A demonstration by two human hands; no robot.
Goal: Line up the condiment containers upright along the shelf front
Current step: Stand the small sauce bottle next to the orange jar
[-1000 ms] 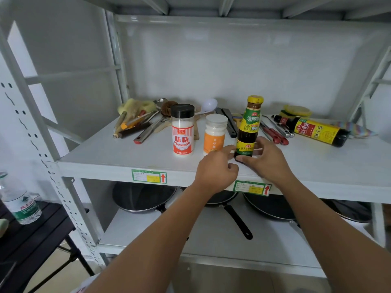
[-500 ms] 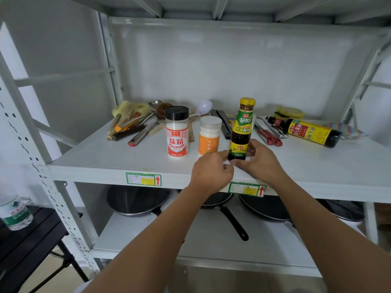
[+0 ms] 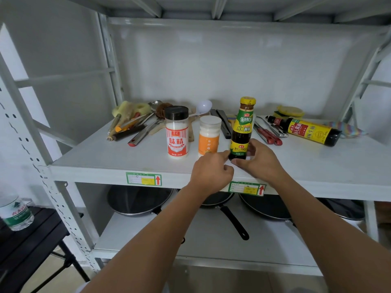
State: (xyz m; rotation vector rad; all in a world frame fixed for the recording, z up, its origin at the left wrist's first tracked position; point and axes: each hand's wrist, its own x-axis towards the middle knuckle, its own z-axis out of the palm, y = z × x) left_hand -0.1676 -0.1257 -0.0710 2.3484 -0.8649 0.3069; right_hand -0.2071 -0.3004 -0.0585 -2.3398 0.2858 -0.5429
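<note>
White metal shelving (image 3: pixel 118 166) fills the frame; at centre the right hand (image 3: pixel 261 163) grips the upright oyster-sauce bottle (image 3: pixel 242 132) at its base while left hand (image 3: pixel 211 173) fingertips steady it, likely squaring the row.

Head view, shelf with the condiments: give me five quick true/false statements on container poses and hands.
1. The dark sauce bottle with the yellow cap stands upright. True.
2. The right hand grips that bottle at its base. True.
3. The dark soy sauce bottle with the yellow label stands upright. False: it lies on its side at the right.
4. The black-lidded clear shaker with the red label lies tipped over. False: it stands upright.
5. The left hand holds the white-lidded jar with the orange label. False: it is by the sauce bottle's base.
</note>
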